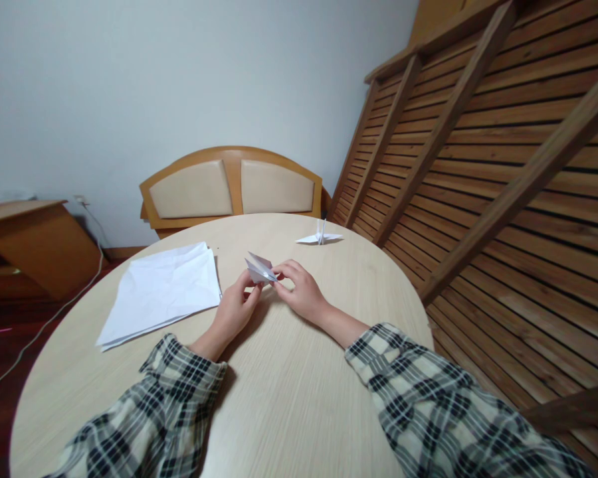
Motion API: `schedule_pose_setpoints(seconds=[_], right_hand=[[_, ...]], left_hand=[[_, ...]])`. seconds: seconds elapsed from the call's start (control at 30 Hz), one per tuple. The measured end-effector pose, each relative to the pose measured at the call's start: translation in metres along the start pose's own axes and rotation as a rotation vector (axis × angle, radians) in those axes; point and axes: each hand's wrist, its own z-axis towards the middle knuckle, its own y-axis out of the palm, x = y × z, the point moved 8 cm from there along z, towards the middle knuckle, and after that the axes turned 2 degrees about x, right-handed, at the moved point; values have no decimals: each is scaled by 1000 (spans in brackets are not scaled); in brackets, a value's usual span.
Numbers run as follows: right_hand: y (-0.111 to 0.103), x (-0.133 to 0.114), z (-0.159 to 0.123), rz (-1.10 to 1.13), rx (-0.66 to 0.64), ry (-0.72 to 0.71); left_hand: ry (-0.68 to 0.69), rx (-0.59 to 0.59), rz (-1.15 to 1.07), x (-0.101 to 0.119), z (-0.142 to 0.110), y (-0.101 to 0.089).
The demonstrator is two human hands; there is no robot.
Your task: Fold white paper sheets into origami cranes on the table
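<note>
A small folded piece of white paper [260,267], with pointed flaps, is held just above the table between both hands. My left hand [236,307] is closed on its lower left side, thumb and fingers pinching it. My right hand [299,289] pinches its right tip between thumb and fingers. Farther back on the table stands a finished-looking white paper crane [320,236], apart from both hands. To the left of my left hand lies a stack of white paper sheets [167,285], slightly creased.
The round light-wood table [299,398] fills the middle. Behind it stands a headboard [234,162] with cream panels against the wall. A slatted wooden frame [478,172] leans along the right. At the left are a wooden desk [34,245] and a cable [54,315].
</note>
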Motion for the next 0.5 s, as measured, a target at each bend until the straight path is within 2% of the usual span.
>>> schedule_pose_setpoints(seconds=[0.27,0.5], right_hand=[[5,6,-2,8,-53,42],[7,13,-1,28,-80,81]], left_hand=[[10,-9,-14,11,0,1],[56,-39,30,5,-1,4]])
